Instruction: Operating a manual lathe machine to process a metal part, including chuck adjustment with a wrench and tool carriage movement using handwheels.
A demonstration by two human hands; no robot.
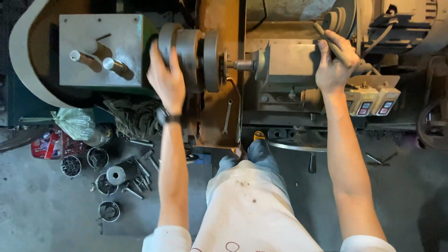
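The left hand [166, 79] lies flat on the round grey chuck [191, 58] of the lathe [280, 65]. Its fingers are spread over the chuck's rim and press on it, not wrapped around it. Just past the chuck, away from the hand, a short shaft [242, 65] sticks out toward a grey disc [261, 63].

The right hand [335, 63] is well apart from the left one. It is closed around a long grey lever [329, 41], with the fingers curled tight on it. The lever runs up out of the fist toward a round pulley [338, 18]. Just below this hand sit two switch boxes [372, 101] with red buttons.

Under the left hand hangs a wrench [227, 116] on a rusty plate [217, 112]. Below that wrist, down on the floor [42, 205], are small tins [108, 211] and bolts [140, 177]. A green bag [74, 122] lies near them.
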